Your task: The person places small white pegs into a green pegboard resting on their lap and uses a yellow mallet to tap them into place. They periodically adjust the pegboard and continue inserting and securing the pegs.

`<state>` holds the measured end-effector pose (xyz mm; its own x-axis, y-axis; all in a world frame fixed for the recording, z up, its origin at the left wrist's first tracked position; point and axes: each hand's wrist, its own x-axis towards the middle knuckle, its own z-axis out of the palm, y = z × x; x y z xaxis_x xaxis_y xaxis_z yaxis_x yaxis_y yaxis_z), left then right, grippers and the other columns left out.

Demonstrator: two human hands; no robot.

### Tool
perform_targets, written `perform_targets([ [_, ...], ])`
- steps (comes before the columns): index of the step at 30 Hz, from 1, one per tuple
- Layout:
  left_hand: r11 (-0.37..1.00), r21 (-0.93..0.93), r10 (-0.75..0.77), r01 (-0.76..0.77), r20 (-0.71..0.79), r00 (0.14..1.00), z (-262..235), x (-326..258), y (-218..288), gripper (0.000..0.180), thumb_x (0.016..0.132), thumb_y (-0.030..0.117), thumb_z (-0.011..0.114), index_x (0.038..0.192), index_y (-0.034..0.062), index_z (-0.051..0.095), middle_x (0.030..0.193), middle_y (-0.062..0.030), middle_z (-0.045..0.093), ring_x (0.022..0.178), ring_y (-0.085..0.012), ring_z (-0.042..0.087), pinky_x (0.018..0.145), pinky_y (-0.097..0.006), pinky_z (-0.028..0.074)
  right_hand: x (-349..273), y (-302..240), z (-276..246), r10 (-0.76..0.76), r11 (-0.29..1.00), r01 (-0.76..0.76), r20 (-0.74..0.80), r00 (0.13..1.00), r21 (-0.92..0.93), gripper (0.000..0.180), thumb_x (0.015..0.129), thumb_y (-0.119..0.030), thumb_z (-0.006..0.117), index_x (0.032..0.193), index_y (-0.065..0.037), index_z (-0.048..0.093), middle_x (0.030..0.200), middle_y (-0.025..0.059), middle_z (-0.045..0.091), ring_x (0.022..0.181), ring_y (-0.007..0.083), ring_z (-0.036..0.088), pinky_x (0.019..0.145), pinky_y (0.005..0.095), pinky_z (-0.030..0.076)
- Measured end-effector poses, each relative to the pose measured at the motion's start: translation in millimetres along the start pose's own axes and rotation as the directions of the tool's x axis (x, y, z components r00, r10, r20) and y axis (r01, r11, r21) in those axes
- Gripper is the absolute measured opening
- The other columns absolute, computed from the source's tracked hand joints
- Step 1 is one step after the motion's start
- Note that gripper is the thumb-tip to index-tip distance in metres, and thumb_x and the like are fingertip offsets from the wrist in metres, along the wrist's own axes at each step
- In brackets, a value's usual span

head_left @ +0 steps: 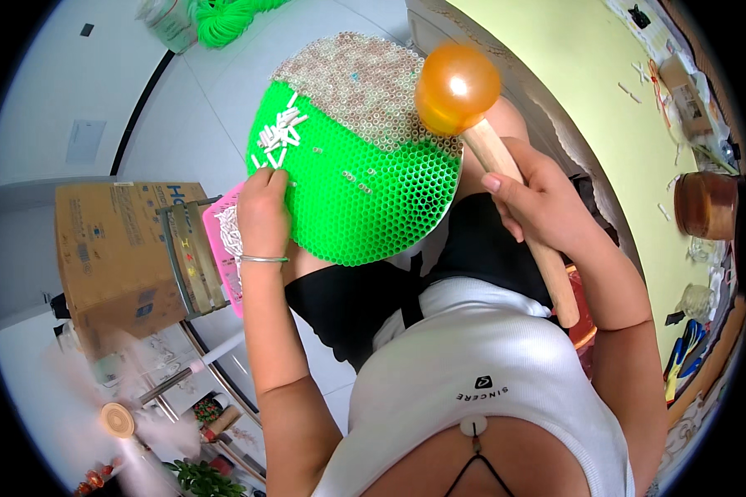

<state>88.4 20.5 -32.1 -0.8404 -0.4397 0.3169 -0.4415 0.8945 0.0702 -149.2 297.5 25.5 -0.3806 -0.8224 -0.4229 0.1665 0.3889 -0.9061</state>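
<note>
A round green honeycomb bundle of small tubes point(348, 207) rests between my knees, its far part full of beige-white tube ends point(340, 83). Loose short white tubes point(280, 132) lie in a pile on its left side. Beside that pile is my left hand point(265, 211), its fingers curled down at the bundle's edge; whether they pinch a tube is hidden. Wrapped round the wooden handle of a mallet point(547, 273) is my right hand point(543, 195). The mallet's translucent orange head point(458, 87) hangs over the bundle's right edge.
A pink basket point(215, 228) of white tubes stands left, near a folding stool point(186, 257) and cardboard box point(116, 257). A fan point(118, 421) spins at lower left. A yellow-topped table point(605, 124) at right bears jars and small items. Green cord point(228, 21) lies far off.
</note>
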Motion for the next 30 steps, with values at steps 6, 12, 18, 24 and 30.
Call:
perform_targets([
  [6,0.997,0.079,-0.004,-0.008,0.146,0.989,-11.8,11.6,3.2,0.014,0.079,-0.002,0.056,0.091,0.0032,0.060,0.090,-0.0152,0.060,0.085,-0.0361,0.061,0.071,-0.043,0.050,1.6,11.2,0.7,0.013,0.998,-0.016,0.063,0.998,0.054,0.030,0.099,-0.020,0.058,0.117,0.003,0.051,0.067,0.0010,0.053,0.045,0.0080,0.048,0.043,0.0241,0.041],
  [12,0.998,0.003,0.057,-0.058,0.133,0.989,-15.2,12.0,1.6,0.010,0.079,-0.001,0.062,0.089,0.0011,0.060,0.084,-0.0148,0.059,0.077,-0.0338,0.060,0.067,-0.041,0.049,3.6,12.3,-5.9,0.000,1.000,-0.001,0.085,0.996,0.018,0.029,0.098,-0.019,0.058,0.116,0.003,0.052,0.067,0.0012,0.053,0.046,0.0080,0.048,0.043,0.0239,0.040],
  [18,0.855,-0.519,0.007,-0.019,-0.024,1.000,-24.8,41.0,66.9,0.011,0.078,0.001,0.075,0.088,0.0016,0.070,0.081,-0.0086,0.067,0.067,-0.0171,0.062,0.063,-0.028,0.049,5.6,15.2,-8.6,0.016,0.997,-0.024,0.107,0.994,0.076,0.027,0.098,-0.019,0.059,0.114,0.002,0.052,0.066,0.0011,0.052,0.045,0.0081,0.048,0.044,0.0237,0.041],
  [24,0.878,-0.457,0.141,-0.140,-0.032,0.989,12.4,64.5,115.2,0.012,0.077,-0.001,0.071,0.088,0.0038,0.071,0.083,-0.0140,0.066,0.076,-0.0308,0.064,0.066,-0.038,0.052,5.4,14.5,-7.9,0.007,0.995,-0.018,0.109,0.994,0.098,0.029,0.098,-0.019,0.059,0.116,0.002,0.052,0.066,0.0009,0.053,0.046,0.0080,0.049,0.044,0.0237,0.041],
  [30,0.908,-0.387,0.174,-0.157,0.010,0.985,18.5,74.6,120.5,0.009,0.077,0.002,0.071,0.086,0.0031,0.069,0.080,-0.0154,0.064,0.075,-0.0334,0.064,0.065,-0.040,0.051,5.7,14.7,-10.2,0.005,0.997,-0.015,0.113,0.994,0.080,0.031,0.098,-0.019,0.059,0.120,0.002,0.052,0.067,0.0004,0.053,0.047,0.0080,0.049,0.046,0.0246,0.042],
])
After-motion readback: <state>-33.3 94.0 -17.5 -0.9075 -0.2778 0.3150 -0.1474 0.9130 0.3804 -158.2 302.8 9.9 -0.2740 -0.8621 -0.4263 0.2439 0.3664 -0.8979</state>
